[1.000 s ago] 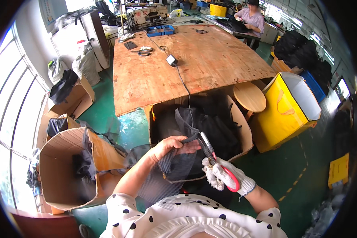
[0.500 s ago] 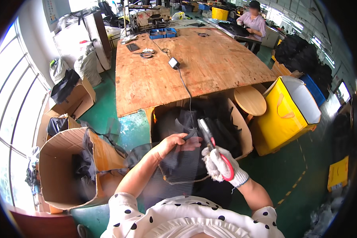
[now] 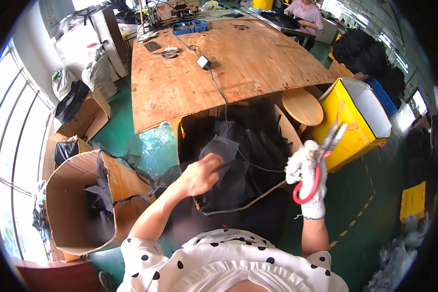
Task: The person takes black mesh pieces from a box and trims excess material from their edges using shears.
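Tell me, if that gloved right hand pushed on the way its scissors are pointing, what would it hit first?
Probably the yellow bin. The right hand holds red-handled scissors with blades aimed up and right, toward the bin's near wall. Depth is hard to judge, so they might pass above it.

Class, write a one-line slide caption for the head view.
Bare left hand holds dark fabric over a cardboard box; gloved right hand raises red-handled scissors.

left hand (image 3: 199, 174) motion-blurred, its fingers hidden behind dark fabric (image 3: 226, 165)

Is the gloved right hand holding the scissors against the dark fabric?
No, the right hand lifts the red-handled scissors clear of the dark fabric.
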`<state>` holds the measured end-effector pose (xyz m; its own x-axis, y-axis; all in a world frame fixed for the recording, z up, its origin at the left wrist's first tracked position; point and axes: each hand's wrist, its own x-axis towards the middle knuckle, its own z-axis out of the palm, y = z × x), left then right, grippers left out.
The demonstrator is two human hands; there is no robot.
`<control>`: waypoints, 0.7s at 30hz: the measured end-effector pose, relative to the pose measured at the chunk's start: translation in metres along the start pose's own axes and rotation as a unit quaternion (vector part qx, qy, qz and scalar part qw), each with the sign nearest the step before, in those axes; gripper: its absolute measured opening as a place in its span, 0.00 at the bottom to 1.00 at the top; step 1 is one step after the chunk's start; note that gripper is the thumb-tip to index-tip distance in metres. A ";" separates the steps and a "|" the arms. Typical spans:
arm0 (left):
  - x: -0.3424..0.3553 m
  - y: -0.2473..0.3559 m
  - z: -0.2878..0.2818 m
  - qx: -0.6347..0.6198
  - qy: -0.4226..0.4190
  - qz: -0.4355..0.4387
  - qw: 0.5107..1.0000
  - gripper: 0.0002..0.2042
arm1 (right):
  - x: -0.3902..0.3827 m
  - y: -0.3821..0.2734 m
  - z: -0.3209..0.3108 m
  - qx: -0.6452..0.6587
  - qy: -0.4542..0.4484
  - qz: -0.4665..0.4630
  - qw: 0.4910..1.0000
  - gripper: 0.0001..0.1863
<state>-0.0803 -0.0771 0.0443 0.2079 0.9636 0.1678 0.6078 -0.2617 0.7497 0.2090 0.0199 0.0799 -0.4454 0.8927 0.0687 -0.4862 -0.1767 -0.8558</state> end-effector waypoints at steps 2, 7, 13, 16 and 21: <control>0.002 -0.020 0.036 0.154 -0.027 -0.022 0.987 0.14 | -0.014 -0.010 0.007 -0.146 0.085 -0.127 0.977 0.13; 0.041 -0.107 0.134 0.192 -0.092 -0.116 0.970 0.17 | -0.011 -0.018 -0.018 -0.168 0.127 -0.271 0.939 0.18; 0.081 -0.189 0.214 0.236 -0.240 -0.225 0.914 0.22 | -0.019 -0.033 -0.041 -0.289 0.162 -0.301 0.894 0.26; 0.090 -0.250 0.243 0.187 -0.255 -0.226 0.921 0.23 | -0.013 -0.023 -0.037 -0.297 0.131 -0.326 0.888 0.27; 0.078 -0.336 0.262 0.102 -0.155 -0.207 0.961 0.24 | -0.009 -0.006 -0.026 -0.190 0.104 -0.238 0.947 0.25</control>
<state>-0.0677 0.0724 -0.3622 0.1145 0.9335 -0.3399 0.8182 0.1054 0.5651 0.2356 0.0235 0.0711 -0.0676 0.9030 0.4242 -0.2706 0.3926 -0.8790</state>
